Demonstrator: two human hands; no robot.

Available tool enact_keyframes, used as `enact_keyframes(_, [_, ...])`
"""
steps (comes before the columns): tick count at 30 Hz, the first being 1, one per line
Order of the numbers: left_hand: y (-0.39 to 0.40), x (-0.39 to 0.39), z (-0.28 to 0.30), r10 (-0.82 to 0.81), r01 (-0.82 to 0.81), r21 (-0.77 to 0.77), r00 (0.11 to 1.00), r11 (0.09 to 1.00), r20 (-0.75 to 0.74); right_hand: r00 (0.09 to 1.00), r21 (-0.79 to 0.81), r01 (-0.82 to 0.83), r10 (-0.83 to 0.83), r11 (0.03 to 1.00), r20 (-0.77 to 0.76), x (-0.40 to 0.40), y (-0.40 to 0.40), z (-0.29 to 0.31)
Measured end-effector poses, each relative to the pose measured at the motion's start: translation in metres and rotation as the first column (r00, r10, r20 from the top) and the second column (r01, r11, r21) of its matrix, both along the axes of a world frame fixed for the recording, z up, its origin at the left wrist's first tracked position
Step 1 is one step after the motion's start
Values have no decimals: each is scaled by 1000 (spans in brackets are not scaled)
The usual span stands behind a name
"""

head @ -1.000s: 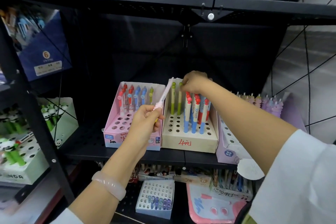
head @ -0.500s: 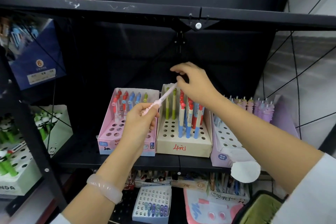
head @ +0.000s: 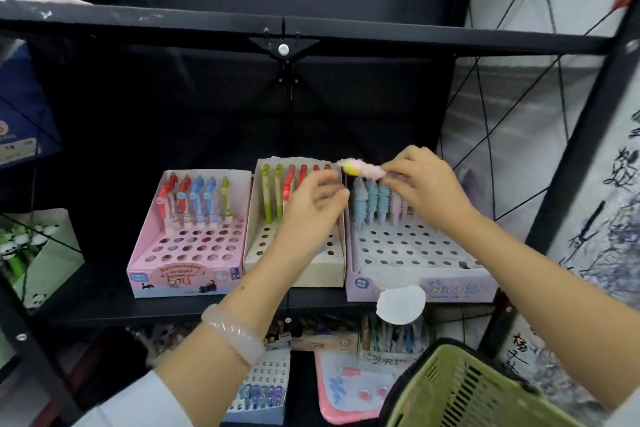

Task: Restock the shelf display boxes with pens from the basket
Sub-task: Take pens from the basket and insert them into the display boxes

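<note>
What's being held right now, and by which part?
The right hand pinches a pink pen by one end; the left hand holds nothing.

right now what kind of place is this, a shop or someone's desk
Most likely a stationery shop aisle: a black metal shelf carries perforated display boxes of pens with handwritten prices, and a green shopping basket hangs by the person's arm.

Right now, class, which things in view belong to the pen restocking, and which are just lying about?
Job:
pink pen pinched by right hand
left hand
lilac display box
cream display box
pink display box
green basket

Lying about:
blue box
panda pens
</note>
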State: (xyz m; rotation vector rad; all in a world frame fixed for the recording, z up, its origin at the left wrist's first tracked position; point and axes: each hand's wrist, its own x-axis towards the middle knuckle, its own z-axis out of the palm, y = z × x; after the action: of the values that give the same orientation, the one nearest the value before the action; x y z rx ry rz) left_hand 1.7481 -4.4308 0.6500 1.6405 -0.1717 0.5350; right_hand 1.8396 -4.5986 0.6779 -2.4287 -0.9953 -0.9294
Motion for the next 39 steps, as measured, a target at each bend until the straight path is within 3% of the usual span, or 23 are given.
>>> enact_keyframes(5, [-21, 15, -20, -89, 111, 269, 992, 957, -95, 919, 364, 260, -114, 894, -377, 34, -33, -34])
enact_keyframes(11, [-27, 29, -44, -81, 132, 348, 984, 928, -159, 852, 407, 354, -111, 842, -512, 60, -32, -59])
enact_keyframes(20, [-30, 37, -54, -63, 116, 378, 987, 918, -150, 853, 228, 376, -239, 898, -464, 67, -19, -58])
enact_keyframes(25, [-29, 37, -55, -80, 134, 353, 983, 926, -163, 806, 62, 412, -332, 909, -490, 66, -15, -68])
enact_keyframes(34, [-26, 30, -56, -99, 149, 291, 979, 945, -180, 674, -171, 546, -551, 820, -492, 66, -4, -76])
enact_keyframes(37, [-24, 23, -54, -96, 146, 289, 979, 946, -180, 664, -305, 527, -608, 793, -435, 58, -9, -72])
enact_keyframes(39, [-24, 19, -52, -93, 141, 289, 980, 947, -175, 683, -293, 505, -583, 812, -440, 54, -15, -69])
